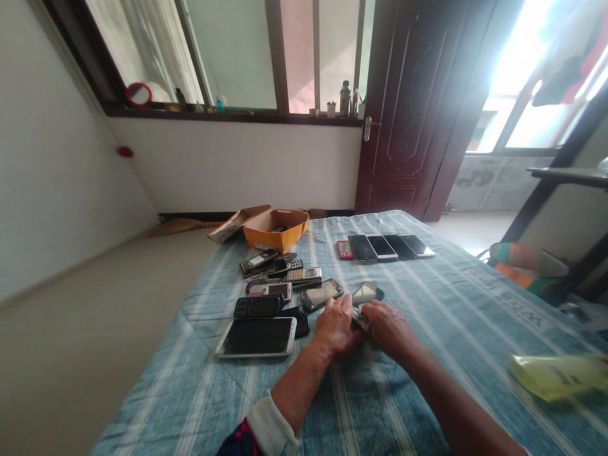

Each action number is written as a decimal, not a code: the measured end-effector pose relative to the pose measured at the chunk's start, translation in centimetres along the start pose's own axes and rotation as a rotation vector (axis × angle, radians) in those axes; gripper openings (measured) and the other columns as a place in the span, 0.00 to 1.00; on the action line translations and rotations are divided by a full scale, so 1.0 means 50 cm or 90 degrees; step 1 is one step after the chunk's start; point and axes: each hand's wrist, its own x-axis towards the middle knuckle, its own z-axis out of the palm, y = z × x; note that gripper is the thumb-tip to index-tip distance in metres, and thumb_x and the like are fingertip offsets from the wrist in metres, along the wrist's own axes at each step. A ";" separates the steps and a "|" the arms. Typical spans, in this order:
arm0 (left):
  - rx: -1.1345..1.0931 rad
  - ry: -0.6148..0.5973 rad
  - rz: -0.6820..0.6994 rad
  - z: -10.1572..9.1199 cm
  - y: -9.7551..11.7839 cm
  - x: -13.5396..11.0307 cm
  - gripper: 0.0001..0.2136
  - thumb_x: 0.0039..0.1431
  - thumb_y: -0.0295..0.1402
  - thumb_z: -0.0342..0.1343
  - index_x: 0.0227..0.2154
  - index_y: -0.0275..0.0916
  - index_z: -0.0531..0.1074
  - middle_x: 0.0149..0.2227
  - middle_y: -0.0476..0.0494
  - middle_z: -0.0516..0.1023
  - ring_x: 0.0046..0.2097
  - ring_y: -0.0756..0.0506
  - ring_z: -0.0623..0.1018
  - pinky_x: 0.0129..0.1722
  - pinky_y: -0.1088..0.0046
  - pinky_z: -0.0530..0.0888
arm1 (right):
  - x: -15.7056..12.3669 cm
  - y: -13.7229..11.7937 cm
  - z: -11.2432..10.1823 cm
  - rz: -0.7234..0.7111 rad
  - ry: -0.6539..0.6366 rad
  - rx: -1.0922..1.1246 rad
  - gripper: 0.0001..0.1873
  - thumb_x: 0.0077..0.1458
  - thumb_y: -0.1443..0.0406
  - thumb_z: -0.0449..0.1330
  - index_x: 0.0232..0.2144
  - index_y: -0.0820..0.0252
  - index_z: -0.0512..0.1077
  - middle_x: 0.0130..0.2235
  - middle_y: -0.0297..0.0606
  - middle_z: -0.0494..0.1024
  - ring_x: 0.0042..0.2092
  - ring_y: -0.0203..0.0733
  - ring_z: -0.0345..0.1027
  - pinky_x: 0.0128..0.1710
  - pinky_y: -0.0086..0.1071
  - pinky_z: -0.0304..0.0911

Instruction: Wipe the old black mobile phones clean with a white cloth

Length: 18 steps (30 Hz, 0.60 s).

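Note:
My left hand (337, 324) and my right hand (388, 328) come together low over the bed, fingers bent around a small grey-white thing (361, 318). The fingers cover most of it, so I cannot tell its kind. Just beyond my right hand lies a phone with a pale screen (368, 292). Another touchscreen phone (323, 294) rests face up beyond my left hand. To the left, several old keypad phones (259, 306) lie in a loose pile, with a large white tablet-like phone (259, 337) closest to me.
An open orange cardboard box (278, 237) stands at the bed's far left, its lid tilted beside it. Several dark smartphones (382, 247) lie in a row beyond my hands, with a small pink phone (345, 250) at their left. A yellow plastic packet (555, 377) lies at right on the striped sheet (456, 361).

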 end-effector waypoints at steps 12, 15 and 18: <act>0.003 0.023 -0.015 0.007 0.011 -0.002 0.29 0.51 0.44 0.56 0.54 0.36 0.63 0.51 0.38 0.72 0.53 0.37 0.67 0.50 0.64 0.69 | 0.039 0.068 0.016 0.108 0.101 -0.007 0.16 0.54 0.77 0.48 0.36 0.58 0.72 0.38 0.37 0.74 0.39 0.38 0.66 0.33 0.29 0.49; 0.019 0.032 -0.021 0.013 0.016 -0.003 0.26 0.54 0.44 0.55 0.52 0.36 0.63 0.51 0.38 0.72 0.53 0.37 0.67 0.51 0.64 0.68 | 0.046 0.079 0.020 0.136 0.120 -0.006 0.16 0.54 0.76 0.49 0.37 0.57 0.72 0.38 0.37 0.74 0.40 0.38 0.65 0.33 0.28 0.50; 0.021 0.045 -0.022 0.016 0.017 -0.003 0.24 0.55 0.42 0.55 0.52 0.36 0.63 0.51 0.37 0.72 0.53 0.37 0.67 0.51 0.64 0.67 | 0.047 0.077 0.020 0.134 0.114 -0.003 0.17 0.54 0.77 0.48 0.37 0.57 0.72 0.38 0.37 0.74 0.39 0.38 0.65 0.34 0.28 0.50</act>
